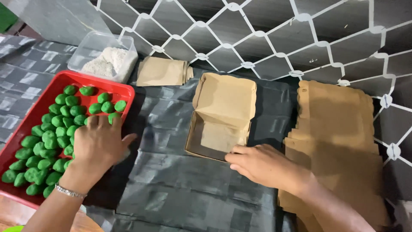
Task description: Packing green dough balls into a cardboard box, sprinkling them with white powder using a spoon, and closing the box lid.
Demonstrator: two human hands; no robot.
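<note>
The small green dough balls [47, 141] are heaped in a red plastic tray [124, 91] at the left edge of the dark sheet-covered worktop [171, 180]. They are covered by the left hand [96, 144], fingers spread downward; whether a ball is grasped cannot be told. The open brown cardboard box [221, 114] at the middle is touched at its near edge by the right hand [262, 165], laid flat and unclenched. A stack of flat brown cardboard blanks [339, 129] is seen at the right edge, a clear tub of white flakes [107, 60] at the far left corner.
</note>
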